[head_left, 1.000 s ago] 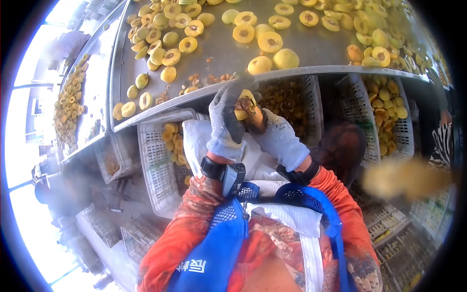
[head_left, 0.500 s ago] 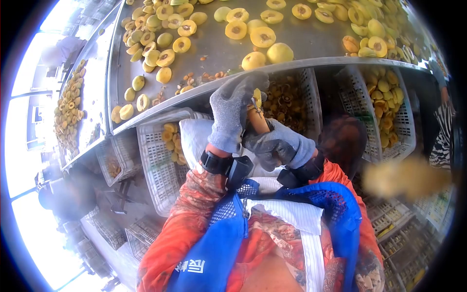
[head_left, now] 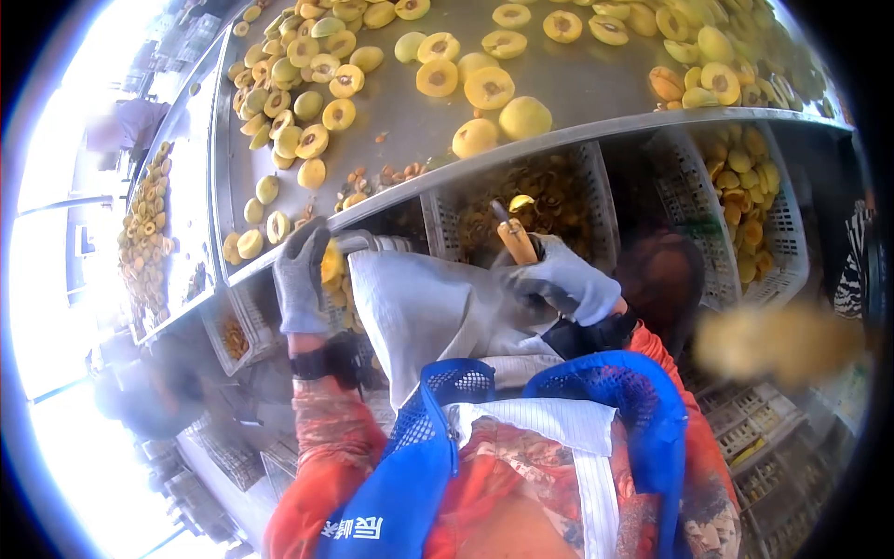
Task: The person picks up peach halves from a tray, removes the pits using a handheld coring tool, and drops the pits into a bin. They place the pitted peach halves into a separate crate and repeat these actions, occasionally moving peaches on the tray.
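My left hand (head_left: pixel 303 284), in a grey work glove, is raised at the table's near left edge, above a white crate of fruit. Its fingers curl beside a yellow apricot half (head_left: pixel 331 264), which looks held against the palm. My gloved right hand (head_left: pixel 563 279) is closed around the wooden handle of a small pitting tool (head_left: pixel 518 240), whose dark metal end points up and away from me. Beyond the tool's tip, a bright yellow piece of fruit (head_left: pixel 521 202) shows over the crate of brown fruit pieces (head_left: pixel 549 182). White cloth (head_left: pixel 410 303) lies across my lap between the hands.
Halved apricots (head_left: pixel 489 88) and loose stones lie on the metal table (head_left: pixel 391 112), its raised rim running in front of me. A crate of apricot halves (head_left: pixel 787 252) stands under the table at right. At far left another person (head_left: pixel 130 126) is beside a second table.
My left hand has moved away from the tool, left and down to above the left crate. My right hand still holds the tool, slightly further right. The bright yellow piece now shows beyond the tool.
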The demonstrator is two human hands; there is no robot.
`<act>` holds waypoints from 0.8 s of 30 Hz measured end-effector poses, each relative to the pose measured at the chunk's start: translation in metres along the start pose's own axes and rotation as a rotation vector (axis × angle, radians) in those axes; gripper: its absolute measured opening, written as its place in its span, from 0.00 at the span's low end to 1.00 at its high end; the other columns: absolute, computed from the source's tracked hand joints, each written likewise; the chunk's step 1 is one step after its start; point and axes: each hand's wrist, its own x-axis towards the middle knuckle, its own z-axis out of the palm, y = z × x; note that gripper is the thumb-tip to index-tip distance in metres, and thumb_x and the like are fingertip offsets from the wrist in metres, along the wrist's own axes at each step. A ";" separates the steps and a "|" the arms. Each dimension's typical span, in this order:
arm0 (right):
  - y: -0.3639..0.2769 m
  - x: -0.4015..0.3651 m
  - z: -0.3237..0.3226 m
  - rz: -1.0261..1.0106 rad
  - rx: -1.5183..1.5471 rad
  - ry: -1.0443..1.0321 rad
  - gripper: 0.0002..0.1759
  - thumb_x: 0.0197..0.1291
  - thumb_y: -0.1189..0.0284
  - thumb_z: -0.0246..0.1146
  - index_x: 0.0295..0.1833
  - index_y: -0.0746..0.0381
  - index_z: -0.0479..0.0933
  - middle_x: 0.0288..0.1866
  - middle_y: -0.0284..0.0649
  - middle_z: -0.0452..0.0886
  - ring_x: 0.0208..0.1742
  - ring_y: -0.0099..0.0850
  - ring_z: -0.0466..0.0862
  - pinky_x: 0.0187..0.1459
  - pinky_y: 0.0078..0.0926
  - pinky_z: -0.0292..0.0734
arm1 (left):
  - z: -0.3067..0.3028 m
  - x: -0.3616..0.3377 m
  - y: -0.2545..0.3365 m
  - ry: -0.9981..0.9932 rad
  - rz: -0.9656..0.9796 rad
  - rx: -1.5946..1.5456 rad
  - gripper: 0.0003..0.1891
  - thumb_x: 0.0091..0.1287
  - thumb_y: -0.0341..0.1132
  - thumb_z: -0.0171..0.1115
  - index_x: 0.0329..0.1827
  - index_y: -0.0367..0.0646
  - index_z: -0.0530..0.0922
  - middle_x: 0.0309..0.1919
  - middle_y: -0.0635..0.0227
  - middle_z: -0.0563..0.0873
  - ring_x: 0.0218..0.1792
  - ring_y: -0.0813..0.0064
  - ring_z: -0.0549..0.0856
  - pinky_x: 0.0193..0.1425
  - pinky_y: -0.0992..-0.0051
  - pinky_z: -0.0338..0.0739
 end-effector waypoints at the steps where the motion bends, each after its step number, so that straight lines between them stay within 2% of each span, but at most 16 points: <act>1: 0.015 0.010 -0.009 -0.050 -0.319 0.214 0.10 0.56 0.71 0.62 0.38 0.66 0.76 0.22 0.42 0.78 0.21 0.31 0.78 0.25 0.28 0.74 | -0.008 0.008 0.008 0.076 0.131 0.431 0.22 0.66 0.38 0.65 0.60 0.35 0.76 0.52 0.55 0.83 0.50 0.64 0.84 0.51 0.73 0.80; 2: 0.022 0.015 -0.021 0.004 -0.829 0.327 0.14 0.55 0.67 0.62 0.40 0.67 0.78 0.31 0.49 0.83 0.32 0.40 0.84 0.36 0.33 0.79 | -0.009 0.018 0.016 0.155 0.262 0.861 0.22 0.66 0.38 0.66 0.60 0.35 0.77 0.53 0.54 0.83 0.51 0.66 0.84 0.53 0.72 0.79; 3: 0.023 0.015 -0.025 0.126 -0.672 0.328 0.17 0.54 0.65 0.62 0.42 0.67 0.78 0.33 0.51 0.83 0.35 0.44 0.84 0.39 0.36 0.79 | 0.004 0.037 0.013 0.156 0.243 0.585 0.24 0.65 0.38 0.68 0.61 0.36 0.76 0.50 0.54 0.84 0.50 0.67 0.84 0.55 0.69 0.77; 4: 0.025 0.013 -0.026 0.252 -0.512 0.326 0.19 0.53 0.62 0.62 0.43 0.67 0.79 0.35 0.53 0.83 0.38 0.48 0.85 0.42 0.39 0.79 | 0.051 0.030 0.064 0.063 0.142 0.685 0.26 0.65 0.42 0.67 0.62 0.39 0.76 0.48 0.54 0.86 0.49 0.64 0.85 0.57 0.68 0.76; 6: 0.050 0.022 -0.027 -0.012 -0.655 0.362 0.19 0.54 0.61 0.62 0.43 0.66 0.79 0.36 0.55 0.83 0.38 0.50 0.84 0.43 0.42 0.78 | 0.124 0.037 0.095 -0.080 0.138 0.946 0.29 0.67 0.55 0.60 0.61 0.42 0.76 0.47 0.54 0.86 0.51 0.57 0.84 0.56 0.65 0.76; 8: 0.059 0.025 -0.031 -0.186 -0.747 0.408 0.17 0.55 0.63 0.62 0.44 0.66 0.78 0.32 0.50 0.82 0.32 0.43 0.81 0.37 0.38 0.75 | 0.184 0.053 0.097 -0.264 0.224 1.055 0.31 0.62 0.60 0.60 0.55 0.42 0.78 0.47 0.53 0.85 0.51 0.51 0.83 0.56 0.60 0.76; 10: 0.060 0.026 -0.034 -0.258 -0.789 0.444 0.15 0.56 0.67 0.64 0.46 0.65 0.77 0.23 0.41 0.78 0.19 0.28 0.76 0.23 0.29 0.71 | 0.231 0.073 0.090 -0.494 0.255 1.099 0.31 0.59 0.59 0.63 0.53 0.40 0.78 0.50 0.49 0.84 0.53 0.50 0.83 0.58 0.60 0.76; 11: 0.042 0.020 -0.032 -0.036 -0.691 0.395 0.15 0.57 0.68 0.64 0.47 0.64 0.77 0.24 0.39 0.78 0.19 0.25 0.76 0.23 0.27 0.71 | 0.241 0.084 0.086 -0.557 0.245 1.158 0.33 0.57 0.59 0.64 0.55 0.40 0.77 0.51 0.49 0.84 0.53 0.50 0.83 0.58 0.60 0.76; 12: 0.034 0.018 -0.032 -0.003 -0.677 0.399 0.15 0.56 0.66 0.63 0.45 0.65 0.77 0.26 0.44 0.79 0.24 0.33 0.79 0.29 0.32 0.73 | 0.248 0.090 0.083 -0.621 0.235 1.219 0.34 0.56 0.59 0.66 0.56 0.39 0.77 0.52 0.49 0.83 0.52 0.50 0.83 0.58 0.60 0.76; 14: 0.023 0.015 -0.029 0.061 -0.647 0.393 0.16 0.55 0.63 0.61 0.42 0.66 0.78 0.30 0.52 0.83 0.33 0.49 0.84 0.40 0.43 0.78 | 0.241 0.094 0.075 -0.627 0.327 1.116 0.32 0.58 0.55 0.66 0.58 0.39 0.76 0.52 0.51 0.83 0.51 0.53 0.84 0.55 0.62 0.78; 15: 0.011 0.013 -0.025 0.090 -0.594 0.373 0.16 0.55 0.63 0.62 0.42 0.66 0.78 0.31 0.52 0.83 0.34 0.49 0.84 0.40 0.43 0.78 | 0.232 0.096 0.073 -0.622 0.371 1.065 0.31 0.60 0.53 0.66 0.59 0.39 0.76 0.53 0.51 0.83 0.50 0.54 0.85 0.54 0.62 0.79; 17: -0.009 0.009 -0.017 0.142 -0.493 0.326 0.16 0.55 0.64 0.62 0.41 0.65 0.77 0.32 0.52 0.83 0.36 0.49 0.84 0.41 0.43 0.78 | 0.209 0.096 0.070 -0.635 -0.024 0.475 0.28 0.63 0.47 0.64 0.61 0.37 0.74 0.54 0.52 0.82 0.52 0.56 0.84 0.56 0.62 0.79; 18: -0.011 0.010 -0.015 0.041 -0.500 0.332 0.16 0.55 0.64 0.63 0.42 0.65 0.77 0.34 0.52 0.83 0.37 0.49 0.84 0.42 0.43 0.78 | 0.193 0.100 0.065 -0.620 -0.214 0.173 0.27 0.65 0.44 0.63 0.62 0.35 0.73 0.55 0.52 0.82 0.53 0.57 0.83 0.57 0.62 0.79; 19: -0.011 0.010 -0.011 -0.058 -0.508 0.334 0.16 0.54 0.64 0.63 0.43 0.65 0.77 0.35 0.52 0.83 0.38 0.49 0.84 0.43 0.43 0.77 | 0.164 0.116 0.034 -0.865 -0.237 -0.365 0.27 0.68 0.37 0.59 0.68 0.35 0.67 0.58 0.52 0.79 0.55 0.57 0.82 0.58 0.60 0.79; 20: -0.011 0.011 -0.006 -0.158 -0.515 0.331 0.17 0.54 0.63 0.64 0.44 0.64 0.76 0.36 0.52 0.83 0.39 0.50 0.84 0.43 0.43 0.77 | 0.154 0.091 0.044 -0.805 -0.162 -0.581 0.31 0.70 0.41 0.57 0.72 0.35 0.61 0.62 0.47 0.75 0.59 0.54 0.79 0.62 0.57 0.76; 24: -0.009 0.028 0.021 -0.356 -0.799 0.371 0.19 0.54 0.60 0.65 0.45 0.62 0.76 0.38 0.52 0.83 0.42 0.52 0.82 0.45 0.44 0.77 | 0.145 0.034 0.049 -0.590 0.012 -0.688 0.35 0.71 0.52 0.52 0.73 0.36 0.58 0.67 0.47 0.69 0.62 0.51 0.76 0.66 0.54 0.72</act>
